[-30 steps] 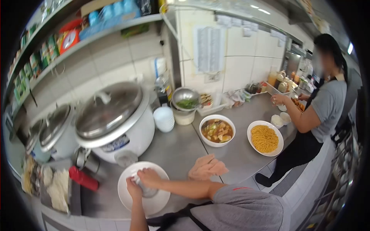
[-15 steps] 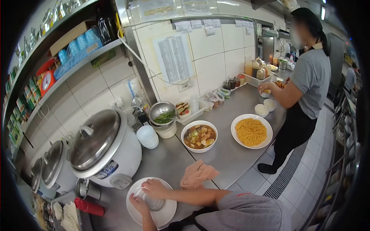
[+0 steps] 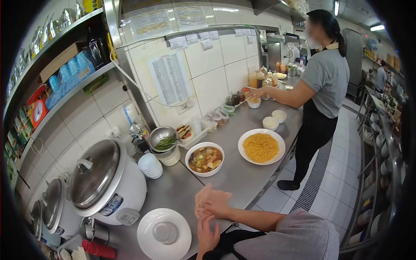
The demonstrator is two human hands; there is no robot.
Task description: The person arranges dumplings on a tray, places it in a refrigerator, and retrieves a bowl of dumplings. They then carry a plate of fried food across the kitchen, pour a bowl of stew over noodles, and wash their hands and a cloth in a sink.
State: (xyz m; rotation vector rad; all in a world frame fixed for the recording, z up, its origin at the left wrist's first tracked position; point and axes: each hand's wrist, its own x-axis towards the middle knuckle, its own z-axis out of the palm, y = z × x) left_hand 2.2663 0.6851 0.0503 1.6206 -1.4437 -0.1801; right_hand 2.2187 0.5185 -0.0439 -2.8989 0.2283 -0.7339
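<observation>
My right hand [image 3: 218, 208] grips a pink cloth [image 3: 202, 203] near the counter's front edge. Just below it, my left hand [image 3: 208, 235] is half curled with thumb and fingers apart, its fingertips close to the cloth and the right hand. Left of both hands, a white plate [image 3: 147, 240] carries a small white bowl [image 3: 164, 232] turned upside down at its middle. Beyond the cloth stands a white bowl of brown soup with chunks [image 3: 205, 159]. A plate of yellow noodles [image 3: 261, 147] lies farther right.
Large rice cookers [image 3: 104, 182] line the left wall, beside stacked white bowls [image 3: 150, 166] and a metal bowl of green vegetables [image 3: 165, 143]. A red bottle [image 3: 99, 249] lies at lower left. A co-worker [image 3: 323, 69] stands at the counter's far end, reaching over small bowls.
Both my hands have left the upturned bowl on the plate and moved right; the right one has taken hold of the pink cloth. The co-worker's arm reaches farther toward the wall.
</observation>
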